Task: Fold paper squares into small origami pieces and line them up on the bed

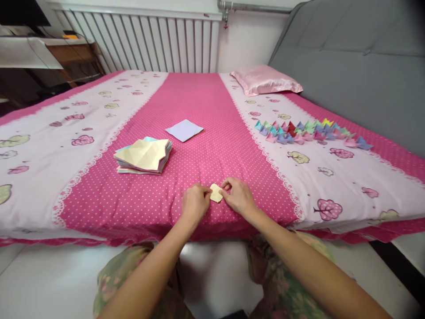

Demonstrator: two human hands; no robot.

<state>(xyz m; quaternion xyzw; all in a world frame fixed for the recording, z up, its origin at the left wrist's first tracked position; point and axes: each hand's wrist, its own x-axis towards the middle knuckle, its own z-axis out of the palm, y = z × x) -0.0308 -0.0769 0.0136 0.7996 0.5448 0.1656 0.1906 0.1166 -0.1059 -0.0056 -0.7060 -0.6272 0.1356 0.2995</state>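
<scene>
Fingers of left hand point(195, 201) and right hand point(238, 195) pinch small folded yellow paper point(216, 193) — creased, flat on dotted bedsheet point(206, 150)

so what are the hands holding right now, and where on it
A small folded yellow paper on the bed: left hand pinches its left edge, right hand its right edge, fingertips only.

pink bed point(206, 97) bears paper stack point(143, 156), lilac sheet point(184, 130), folded pieces point(308, 130), pillow point(265, 79)
</scene>
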